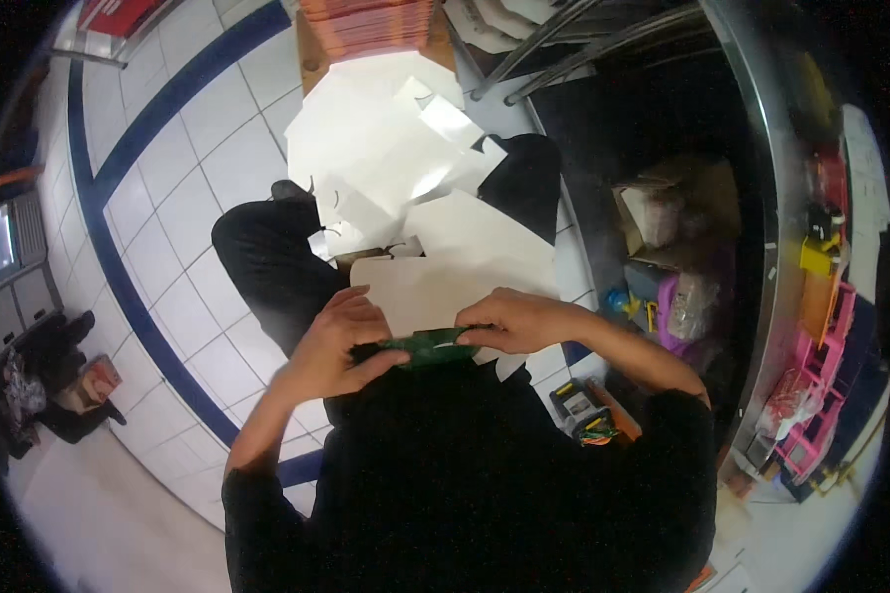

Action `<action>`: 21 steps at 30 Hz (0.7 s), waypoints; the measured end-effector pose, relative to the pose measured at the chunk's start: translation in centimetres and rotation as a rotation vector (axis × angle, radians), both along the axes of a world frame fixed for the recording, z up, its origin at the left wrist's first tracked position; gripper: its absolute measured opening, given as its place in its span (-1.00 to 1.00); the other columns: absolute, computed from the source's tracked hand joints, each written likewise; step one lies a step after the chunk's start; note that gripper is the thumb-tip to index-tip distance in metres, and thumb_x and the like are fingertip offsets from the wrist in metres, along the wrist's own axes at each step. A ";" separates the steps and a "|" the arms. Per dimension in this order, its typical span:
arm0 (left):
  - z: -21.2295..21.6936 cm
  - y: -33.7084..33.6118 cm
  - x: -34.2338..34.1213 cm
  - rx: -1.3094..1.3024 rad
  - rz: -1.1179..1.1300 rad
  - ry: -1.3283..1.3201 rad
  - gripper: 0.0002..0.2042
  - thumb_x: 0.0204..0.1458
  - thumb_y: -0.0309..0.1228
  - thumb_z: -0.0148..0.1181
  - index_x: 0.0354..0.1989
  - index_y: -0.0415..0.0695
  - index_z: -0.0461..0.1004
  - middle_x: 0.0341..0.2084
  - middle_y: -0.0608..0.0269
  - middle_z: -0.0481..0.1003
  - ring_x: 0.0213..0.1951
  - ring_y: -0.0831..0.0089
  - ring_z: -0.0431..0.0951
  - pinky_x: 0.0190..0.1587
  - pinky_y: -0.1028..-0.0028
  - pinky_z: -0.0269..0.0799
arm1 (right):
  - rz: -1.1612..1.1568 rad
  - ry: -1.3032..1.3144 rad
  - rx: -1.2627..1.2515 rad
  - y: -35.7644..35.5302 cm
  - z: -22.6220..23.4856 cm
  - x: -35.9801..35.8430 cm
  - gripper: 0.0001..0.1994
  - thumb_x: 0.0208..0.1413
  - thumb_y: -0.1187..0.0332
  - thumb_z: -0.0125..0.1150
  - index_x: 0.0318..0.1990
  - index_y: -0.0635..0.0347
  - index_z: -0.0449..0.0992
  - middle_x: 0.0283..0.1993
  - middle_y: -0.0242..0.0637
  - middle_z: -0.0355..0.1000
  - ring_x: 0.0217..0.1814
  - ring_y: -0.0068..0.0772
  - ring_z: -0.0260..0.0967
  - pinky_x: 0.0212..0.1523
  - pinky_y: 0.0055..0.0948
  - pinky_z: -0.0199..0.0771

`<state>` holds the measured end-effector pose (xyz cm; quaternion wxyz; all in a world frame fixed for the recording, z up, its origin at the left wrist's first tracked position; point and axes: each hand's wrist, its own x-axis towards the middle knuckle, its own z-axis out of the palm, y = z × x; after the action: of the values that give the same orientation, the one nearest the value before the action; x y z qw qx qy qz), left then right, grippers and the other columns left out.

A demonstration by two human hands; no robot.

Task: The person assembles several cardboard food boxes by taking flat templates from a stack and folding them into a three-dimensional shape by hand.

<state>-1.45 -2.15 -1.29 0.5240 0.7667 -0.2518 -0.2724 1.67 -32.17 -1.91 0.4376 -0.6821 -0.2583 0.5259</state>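
A flat cut cardboard blank (405, 292), white on its upper side, lies over my lap. Its near edge is turned up, showing a dark green outer face (430, 348). My left hand (344, 341) pinches the left end of that green edge, thumb on the near side. At the right end, my right hand (512, 321) grips the same edge between thumb and fingers. Beyond lie more white cardboard blanks (371, 119) with cut flaps, piled between my knees. What supports them is mostly hidden.
At the far end stands a stack of orange-edged sheets (371, 25). To the right, a metal-edged counter (776, 198) has an open cardboard box (663, 212) beneath it. A tape dispenser-like dark tool (578, 405) sits near my right side. White floor tiles (193, 128) are on the left.
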 end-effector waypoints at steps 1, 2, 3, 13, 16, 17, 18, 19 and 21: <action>-0.5 -0.5 -0.7 -0.006 0.151 -0.064 -0.90 -0.01 -0.42 0.43 -0.37 -0.14 0.65 -0.43 0.18 0.57 -0.20 0.20 0.60 0.32 -0.01 0.26 | 0.012 0.005 0.011 0.1 0.0 0.1 -0.78 0.34 0.29 0.17 -0.28 0.27 0.54 -0.50 -0.06 0.51 -0.47 -0.04 0.50 -0.37 -0.12 0.40; -1.0 -1.0 -1.1 0.036 0.203 -0.173 -0.87 -0.02 -0.41 0.44 -0.37 -0.17 0.63 -0.49 0.17 0.51 -0.35 0.17 0.55 0.07 0.14 0.40 | -0.014 -0.028 0.025 0.0 -0.1 -0.2 -0.79 0.36 0.30 0.16 -0.27 0.26 0.52 -0.57 -0.15 0.41 -0.54 -0.20 0.38 -0.42 -0.22 0.31; -1.1 -1.4 -1.5 0.041 0.204 -0.158 -0.87 -0.02 -0.41 0.44 -0.37 -0.17 0.63 -0.49 0.17 0.51 -0.35 0.17 0.55 0.07 0.14 0.40 | -0.041 -0.061 0.039 0.1 -0.2 -0.5 -0.80 0.37 0.31 0.16 -0.26 0.26 0.51 -0.64 -0.24 0.31 -0.62 -0.36 0.25 -0.48 -0.31 0.23; -2.6 -3.9 -2.8 0.235 0.091 -0.341 -0.89 0.06 -0.46 0.27 -0.27 -0.20 0.56 -0.37 0.10 0.48 -0.26 0.12 0.50 -0.11 0.20 0.33 | -0.050 -0.248 -0.081 1.7 0.6 -1.3 -0.83 0.34 0.30 0.17 -0.25 0.21 0.54 -0.61 -0.20 0.43 -0.59 -0.21 0.44 -0.42 -0.13 0.37; -3.3 -3.9 -3.3 0.173 0.106 -0.359 -0.95 0.05 -0.50 0.23 -0.35 -0.21 0.53 -0.41 0.10 0.47 -0.30 0.10 0.49 -0.11 0.20 0.32 | 0.111 -0.228 -0.234 1.5 2.1 -0.2 -0.84 0.28 0.31 0.25 -0.21 0.22 0.57 -0.49 -0.16 0.50 -0.43 -0.14 0.51 -0.31 -0.11 0.42; -3.3 -3.7 -3.2 0.188 0.135 -0.351 -0.96 0.04 -0.53 0.22 -0.37 -0.22 0.52 -0.44 0.09 0.46 -0.31 0.10 0.49 -0.11 0.20 0.32 | 0.047 -0.453 -0.157 0.0 2.2 -0.2 -0.85 0.23 0.33 0.28 -0.20 0.23 0.58 -0.40 -0.14 0.53 -0.32 -0.10 0.52 -0.24 -0.12 0.44; -3.3 -3.4 -3.0 0.203 0.164 -0.343 -0.98 0.03 -0.55 0.22 -0.39 -0.23 0.52 -0.46 0.08 0.46 -0.32 0.10 0.49 -0.11 0.20 0.32 | 0.015 -0.563 -0.115 -0.5 2.2 -0.2 -0.85 0.21 0.34 0.30 -0.19 0.24 0.58 -0.35 -0.13 0.54 -0.27 -0.09 0.52 -0.21 -0.13 0.45; -3.3 -3.2 -2.9 0.204 0.163 -0.342 -0.98 0.03 -0.55 0.22 -0.39 -0.23 0.52 -0.46 0.08 0.46 -0.32 0.10 0.49 -0.11 0.20 0.32 | -0.018 -0.676 -0.077 -1.0 2.1 -0.1 -0.84 0.19 0.35 0.32 -0.19 0.25 0.59 -0.31 -0.12 0.55 -0.21 -0.07 0.53 -0.17 -0.14 0.46; -3.2 -3.0 -2.6 0.192 0.245 -0.369 -0.92 -0.01 -0.52 0.29 -0.46 -0.20 0.50 -0.48 0.11 0.45 -0.34 0.16 0.47 -0.13 0.23 0.30 | -0.029 -0.636 -0.283 -1.1 2.2 0.7 -0.85 0.11 0.41 0.37 -0.23 0.26 0.58 -0.19 -0.10 0.55 -0.05 -0.05 0.51 -0.07 -0.17 0.47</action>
<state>-4.05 -5.11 -4.48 0.4232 0.8745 -0.2213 -0.0849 2.34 -33.25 0.26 0.2436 -0.8693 -0.2967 0.3113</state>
